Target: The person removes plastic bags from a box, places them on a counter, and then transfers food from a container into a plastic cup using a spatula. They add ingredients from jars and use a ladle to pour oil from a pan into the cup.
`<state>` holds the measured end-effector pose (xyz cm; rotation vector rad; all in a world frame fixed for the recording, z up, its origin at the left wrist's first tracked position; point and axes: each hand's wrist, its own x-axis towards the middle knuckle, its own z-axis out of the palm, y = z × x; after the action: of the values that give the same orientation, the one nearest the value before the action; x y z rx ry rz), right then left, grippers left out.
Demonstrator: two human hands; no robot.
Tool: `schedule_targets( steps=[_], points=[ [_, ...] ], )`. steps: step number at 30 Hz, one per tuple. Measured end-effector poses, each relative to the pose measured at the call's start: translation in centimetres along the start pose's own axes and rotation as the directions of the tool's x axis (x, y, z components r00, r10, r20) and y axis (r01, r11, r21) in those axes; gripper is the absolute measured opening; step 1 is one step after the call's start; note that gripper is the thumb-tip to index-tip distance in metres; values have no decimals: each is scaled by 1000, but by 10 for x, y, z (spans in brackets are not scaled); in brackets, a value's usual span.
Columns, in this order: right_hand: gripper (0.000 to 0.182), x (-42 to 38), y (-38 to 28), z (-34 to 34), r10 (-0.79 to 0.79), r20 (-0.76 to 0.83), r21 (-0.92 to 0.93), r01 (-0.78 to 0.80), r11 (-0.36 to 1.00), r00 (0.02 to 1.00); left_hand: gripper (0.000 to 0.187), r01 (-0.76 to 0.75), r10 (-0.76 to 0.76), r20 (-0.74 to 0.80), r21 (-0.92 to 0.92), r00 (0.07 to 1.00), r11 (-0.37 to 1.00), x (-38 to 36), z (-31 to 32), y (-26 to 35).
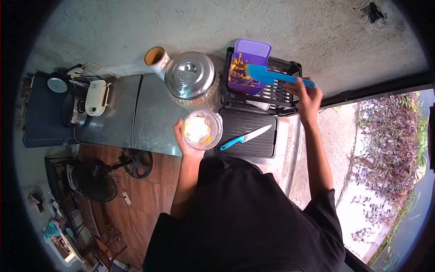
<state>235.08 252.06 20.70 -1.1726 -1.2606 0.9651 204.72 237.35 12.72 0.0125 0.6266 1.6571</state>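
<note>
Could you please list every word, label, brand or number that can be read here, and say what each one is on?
None can be read.
Embossed marks on the metal lid: too small and blurred.
Red print on the paper cup: blurred, unreadable.
The purple container, blue spatula and knife show no text.

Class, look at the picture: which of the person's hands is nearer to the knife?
Left. The left hand holds the bowl just beside the knife. The right hand is farther back, gripping the spatula by the purple container.
</note>
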Motion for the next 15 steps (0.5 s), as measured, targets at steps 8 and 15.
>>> schedule_targets(
  steps=[8, 15],
  points=[
    [33, 21, 43, 23, 125, -8, -365, -119, 924, 992, 44, -36, 33, -44, -55, 998, 998, -11, -14, -4],
    [30, 31, 12, -3, -354, -247, -619, 134, 774, 902, 43, -75, 74, -43, -35, 996, 997, -19, -35, 1]
  ],
)
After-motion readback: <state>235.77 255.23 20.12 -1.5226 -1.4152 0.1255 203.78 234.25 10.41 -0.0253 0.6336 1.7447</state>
